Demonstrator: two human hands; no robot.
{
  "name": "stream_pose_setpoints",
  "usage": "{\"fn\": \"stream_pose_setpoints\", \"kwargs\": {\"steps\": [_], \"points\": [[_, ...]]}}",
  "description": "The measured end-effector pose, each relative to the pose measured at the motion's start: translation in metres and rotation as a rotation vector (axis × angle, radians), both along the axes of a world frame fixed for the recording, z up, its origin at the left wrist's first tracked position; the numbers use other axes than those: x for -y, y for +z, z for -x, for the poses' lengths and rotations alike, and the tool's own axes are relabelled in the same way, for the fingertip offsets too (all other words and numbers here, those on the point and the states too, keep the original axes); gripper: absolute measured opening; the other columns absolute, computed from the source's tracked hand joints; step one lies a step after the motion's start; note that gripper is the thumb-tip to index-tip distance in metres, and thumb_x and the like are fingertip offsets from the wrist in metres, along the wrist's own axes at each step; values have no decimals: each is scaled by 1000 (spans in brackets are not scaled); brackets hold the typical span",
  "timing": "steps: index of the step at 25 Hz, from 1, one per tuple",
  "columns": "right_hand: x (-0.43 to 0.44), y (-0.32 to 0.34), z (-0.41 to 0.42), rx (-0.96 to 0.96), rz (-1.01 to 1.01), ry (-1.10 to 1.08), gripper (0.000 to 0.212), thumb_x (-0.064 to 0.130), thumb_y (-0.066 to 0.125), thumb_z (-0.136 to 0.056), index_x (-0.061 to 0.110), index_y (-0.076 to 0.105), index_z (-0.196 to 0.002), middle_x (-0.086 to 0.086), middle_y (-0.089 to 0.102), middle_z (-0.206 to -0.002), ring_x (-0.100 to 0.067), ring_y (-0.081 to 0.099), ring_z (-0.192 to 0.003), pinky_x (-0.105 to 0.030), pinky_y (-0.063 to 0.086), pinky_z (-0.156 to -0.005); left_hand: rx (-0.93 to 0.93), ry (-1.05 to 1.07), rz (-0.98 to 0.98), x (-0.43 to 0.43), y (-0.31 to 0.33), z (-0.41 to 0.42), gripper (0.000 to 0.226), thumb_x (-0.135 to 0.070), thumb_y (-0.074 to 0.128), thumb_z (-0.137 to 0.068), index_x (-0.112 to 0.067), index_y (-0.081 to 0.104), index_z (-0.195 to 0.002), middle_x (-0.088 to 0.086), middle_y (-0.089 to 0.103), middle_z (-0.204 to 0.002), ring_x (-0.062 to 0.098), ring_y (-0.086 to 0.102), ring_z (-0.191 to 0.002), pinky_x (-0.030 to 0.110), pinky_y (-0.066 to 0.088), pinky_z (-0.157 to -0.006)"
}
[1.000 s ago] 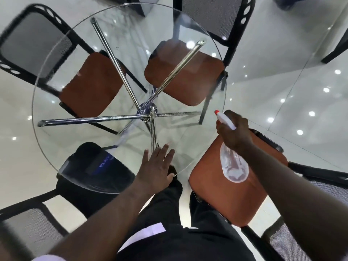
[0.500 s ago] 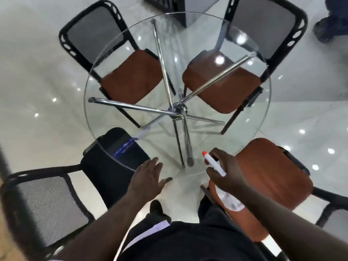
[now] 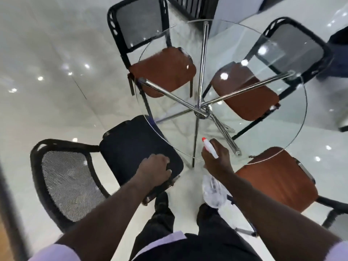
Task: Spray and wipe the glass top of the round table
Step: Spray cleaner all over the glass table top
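Observation:
The round glass table top (image 3: 267,140) rests on crossed chrome legs (image 3: 201,108) in front of me. My right hand (image 3: 216,157) holds a clear spray bottle (image 3: 213,191) with a white head and red nozzle, over the near edge of the glass, nozzle pointing toward the table's left side. My left hand (image 3: 155,169) is curled over the front edge of the dark-seated chair (image 3: 131,146) left of the table. No cloth is visible.
Three chairs with orange-brown seats ring the table: far left (image 3: 162,70), far right (image 3: 244,91), near right (image 3: 278,178). Glossy white floor tiles surround everything. A dark cabinet (image 3: 197,6) stands beyond the table. My legs and shoes are at the bottom.
My left hand left the glass edge and closed on the dark chair's seat. My right hand with the bottle came in over the near rim. The view shifted left.

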State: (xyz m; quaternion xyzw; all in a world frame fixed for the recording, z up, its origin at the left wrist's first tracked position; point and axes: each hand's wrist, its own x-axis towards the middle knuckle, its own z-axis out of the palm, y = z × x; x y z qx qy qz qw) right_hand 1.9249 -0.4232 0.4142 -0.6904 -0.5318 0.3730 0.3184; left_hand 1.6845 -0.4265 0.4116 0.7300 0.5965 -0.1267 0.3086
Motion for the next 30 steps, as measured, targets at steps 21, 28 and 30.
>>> {"fn": "stream_pose_setpoints", "kwargs": {"steps": [21, 28, 30], "points": [[479, 214, -316, 123, -440, -622, 27, 6, 70, -75, 8, 73, -102, -6, 76, -95, -30, 76, -87, -59, 63, -73, 388, -946, -586, 185, 209, -355, 51, -57, 62, -87, -25, 70, -125, -6, 75, -119, 18, 72, -109, 37, 61, -90], [614, 261, -429, 63, -519, -731, 27, -16, 69, -85, 6, 73, -100, -7, 75, -97, -38, 73, -89, -56, 66, -64, 528, -1070, -558, 302, 253, -519, 48, -57, 67, -90, -34, 64, -132, -14, 69, -129, 11, 66, -114, 37, 57, -96], [621, 254, -466, 54, -529, -764, 27, -15, 69, -85, 7, 73, -101, -7, 75, -98, -39, 72, -91, -56, 66, -65, 538, -1093, -560, 309, 251, -567, 47, -60, 64, -90, -38, 62, -131, -17, 68, -127, 8, 65, -115, 40, 57, -95]]}}
